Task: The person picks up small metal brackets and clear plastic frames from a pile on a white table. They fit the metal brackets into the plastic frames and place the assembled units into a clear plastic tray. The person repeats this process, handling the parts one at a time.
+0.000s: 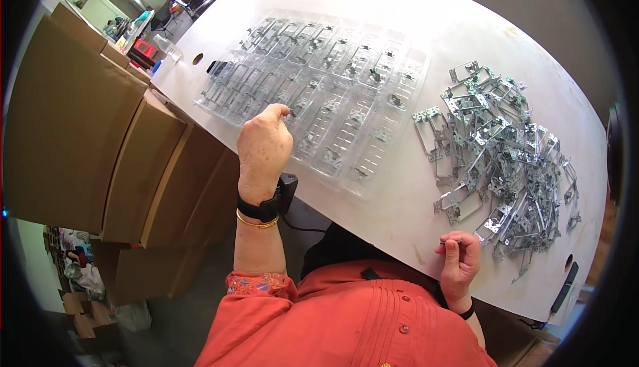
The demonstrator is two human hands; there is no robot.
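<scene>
A clear plastic tray with rows of compartments lies on the white table, thin metal brackets set in its pockets. Over the tray's near left part is my left hand, its thumb and fingers pinched together at one pocket. Whatever sits between those fingertips is hidden. My right hand rests near the front edge, fingers curled in, with a small dark bit showing at the tips that is too small to name. Just beyond it spreads a loose heap of silver metal brackets.
Cardboard boxes stand along the table's left side. A clear plastic bottle lies at the left edge by a round hole. A dark flat strip sits at the right corner. Under the table's front edge is a black device with a cable.
</scene>
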